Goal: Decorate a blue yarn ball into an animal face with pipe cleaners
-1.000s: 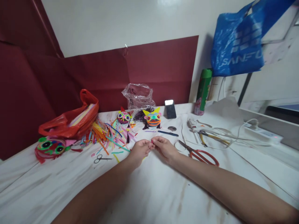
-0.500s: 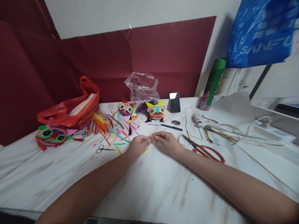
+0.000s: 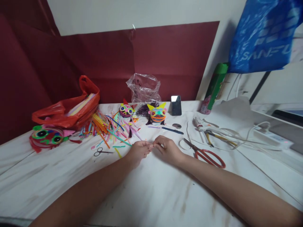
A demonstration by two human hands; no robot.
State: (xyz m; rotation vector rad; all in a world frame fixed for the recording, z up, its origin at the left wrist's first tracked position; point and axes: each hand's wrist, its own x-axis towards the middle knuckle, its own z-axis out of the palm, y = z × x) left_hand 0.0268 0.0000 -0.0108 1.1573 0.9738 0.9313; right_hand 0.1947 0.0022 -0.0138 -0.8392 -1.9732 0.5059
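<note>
Left hand (image 3: 139, 153), right hand (image 3: 168, 150) — fingertips now meeting, earlier gap closed — pink bit hidden, can't tell grip.

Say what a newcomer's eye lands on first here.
Probably the left hand and right hand, fingertips close together over the middle of the table. Next, the yellow-eared toy just beyond them and the red bag at left. Then the blue bag, hanging at upper right.

Glossy red plastic bag (image 3: 58, 110), crinkled clear plastic wrapper (image 3: 145, 90), smooth marble-look tabletop (image 3: 146, 195), matt maroon paper-like sheet (image 3: 172, 53).
</note>
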